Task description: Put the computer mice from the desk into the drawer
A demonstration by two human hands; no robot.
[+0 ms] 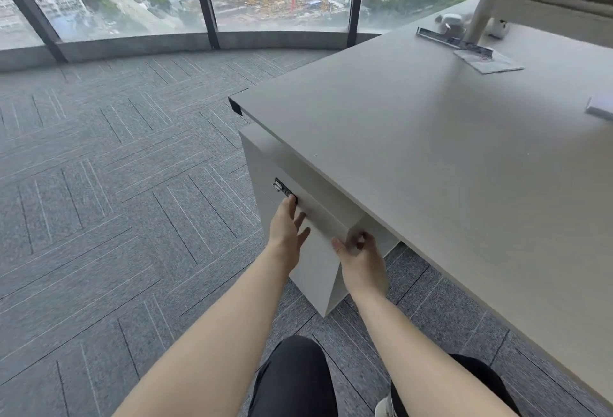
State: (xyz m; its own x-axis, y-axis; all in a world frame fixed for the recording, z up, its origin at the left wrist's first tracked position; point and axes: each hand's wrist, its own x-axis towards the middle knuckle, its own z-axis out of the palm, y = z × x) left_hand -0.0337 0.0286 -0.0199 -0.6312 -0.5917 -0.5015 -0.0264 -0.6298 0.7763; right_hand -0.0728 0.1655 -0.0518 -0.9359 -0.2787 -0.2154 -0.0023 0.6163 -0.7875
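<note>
A light grey drawer cabinet [265,164] stands under the left end of the desk [431,138]. Its top drawer front [318,214] carries a small black lock [282,187]. My left hand [287,224] lies against the drawer front just below the lock, fingers spread. My right hand [360,254] grips the drawer front's right corner, thumb on the face and fingers curled behind the edge. The drawer looks shut or barely out. Two white mice sit far back on the desk, one [452,22] left of a stand leg and one [497,28] right of it.
A white monitor stand [477,18] rises at the desk's far right, with a metal strip [451,41] and a grey paper [491,60] in front of it. A white object [600,106] sits at the right edge. Grey carpet and a curved window lie to the left.
</note>
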